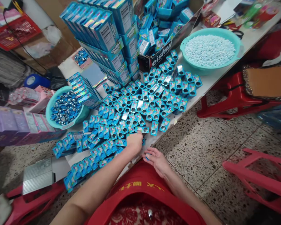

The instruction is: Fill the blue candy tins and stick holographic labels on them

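My left hand is closed like a fist over the near edge of the boxes, its thumb side against a small blue candy box lying flat. What its fingers grip, if anything, is hidden. Just right of it, at the table edge, my right hand is turned partly palm up with curled fingers holding a small blue cap. Many blue candy boxes with round holes spread over the table. Those at the lower left have blue caps in their holes.
Left stands a turquoise bowl of blue and silver caps; far right, a turquoise basin of pale candies. Stacked display cartons and a black carton of boxes are behind. Red stools stand on the speckled floor.
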